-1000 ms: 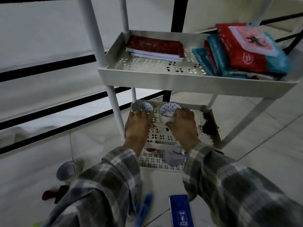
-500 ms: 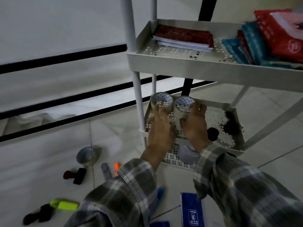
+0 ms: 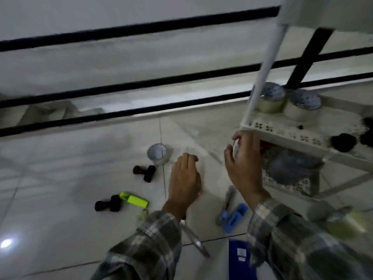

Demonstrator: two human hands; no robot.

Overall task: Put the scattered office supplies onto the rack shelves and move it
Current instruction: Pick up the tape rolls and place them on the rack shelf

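The white rack (image 3: 282, 131) stands at the right, its pole (image 3: 264, 71) rising out of view. Two tape rolls (image 3: 271, 97) (image 3: 302, 104) sit side by side at the back left of its middle shelf. My right hand (image 3: 244, 164) hovers by that shelf's front left corner, fingers curled and apart, holding nothing I can make out. My left hand (image 3: 184, 178) is low over the floor, empty, just right of a third tape roll (image 3: 158, 153). On the floor lie two dark stamps (image 3: 144, 172) (image 3: 108, 206), a yellow highlighter (image 3: 134, 200) and a blue stapler (image 3: 232, 216).
A blue box (image 3: 241, 257) and a thin metal ruler-like strip (image 3: 194, 241) lie near my sleeves. Dark round items (image 3: 343, 142) sit on the middle shelf; a bluish round thing (image 3: 292, 168) is on the bottom shelf. A black-barred railing (image 3: 121, 114) runs along the floor's far edge.
Both hands have let go of the two tape rolls and drawn back off the shelf. My view has swung left and down; the left hand has moved toward the floor items.
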